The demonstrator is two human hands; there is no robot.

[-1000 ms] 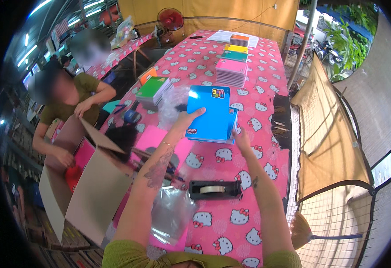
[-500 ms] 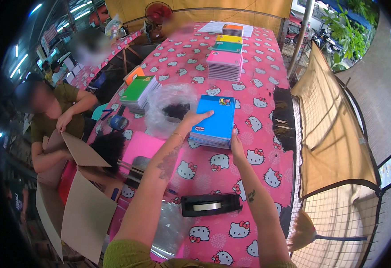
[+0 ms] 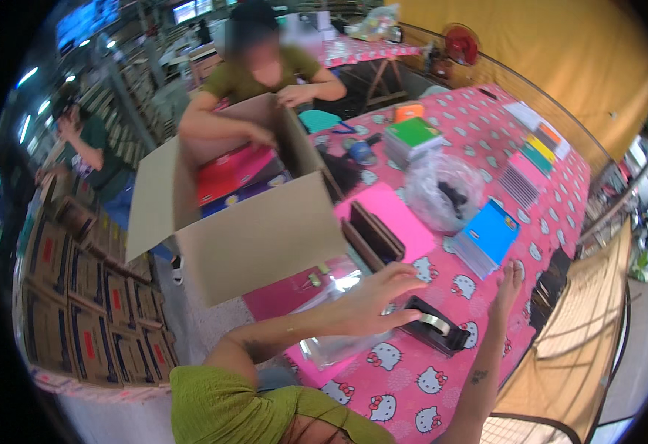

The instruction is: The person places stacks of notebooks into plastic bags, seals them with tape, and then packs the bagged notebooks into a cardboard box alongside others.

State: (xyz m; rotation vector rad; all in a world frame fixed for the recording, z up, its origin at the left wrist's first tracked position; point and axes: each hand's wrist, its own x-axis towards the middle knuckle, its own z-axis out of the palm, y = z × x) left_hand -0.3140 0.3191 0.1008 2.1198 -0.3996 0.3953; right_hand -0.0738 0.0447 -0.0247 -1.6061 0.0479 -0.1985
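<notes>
My left hand [image 3: 379, 300] hovers over clear plastic bags [image 3: 339, 344], beside a black tape dispenser [image 3: 436, 329] with a pale roll. Its fingers are spread and nothing is in them. My right hand [image 3: 511, 283] is near the lower right corner of a stack of blue notebooks [image 3: 493, 233], its fingers stretched out and holding nothing that I can see. The stack lies on the pink patterned table. A crumpled clear plastic bag [image 3: 442, 189] sits against its far left side, with something dark showing inside.
Across the open cardboard box [image 3: 261, 251], another person [image 3: 261, 81] reaches in among red and purple packs. Stacks of green [image 3: 413, 137] and pink notebooks [image 3: 522, 177] stand farther back. Brown cartons [image 3: 91, 318] are piled at left. A mesh screen [image 3: 583, 325] borders the right side.
My view has turned left toward the box. My left hand has let go of the blue notebooks and moved back near the tape dispenser. My right hand has come off the stack's side.
</notes>
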